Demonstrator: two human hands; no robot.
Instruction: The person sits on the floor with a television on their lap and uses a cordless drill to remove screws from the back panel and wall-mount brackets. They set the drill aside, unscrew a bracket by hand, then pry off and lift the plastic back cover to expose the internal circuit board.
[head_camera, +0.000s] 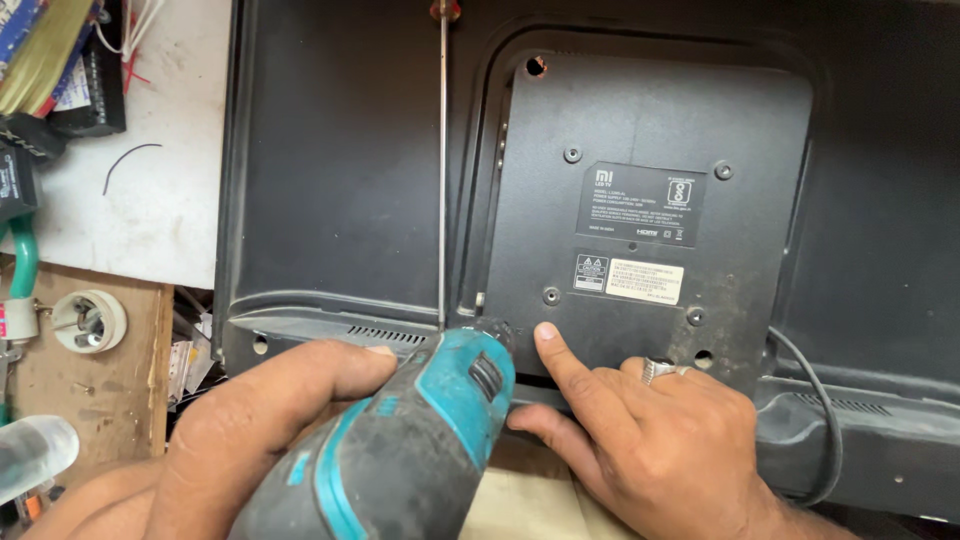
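Note:
A black flat television lies face down with its back cover (330, 180) up. My left hand (260, 420) grips a teal and black electric screwdriver (420, 440), its nose pointing at the cover's lower edge near a vent slot. My right hand (650, 430), a ring on one finger, rests on the raised centre panel (650, 120). Its index fingertip touches the panel just below a screw (551, 295). A long thin screwdriver (442, 180) with a red handle lies on the cover, its tip close to the power tool's nose.
A black cable (825, 400) loops from the television's lower right. Left of the set is a white bench top (170, 200) with a short black wire, a wooden board (90, 390) carrying a round white lamp holder (88, 321), and a clear plastic object (30, 455).

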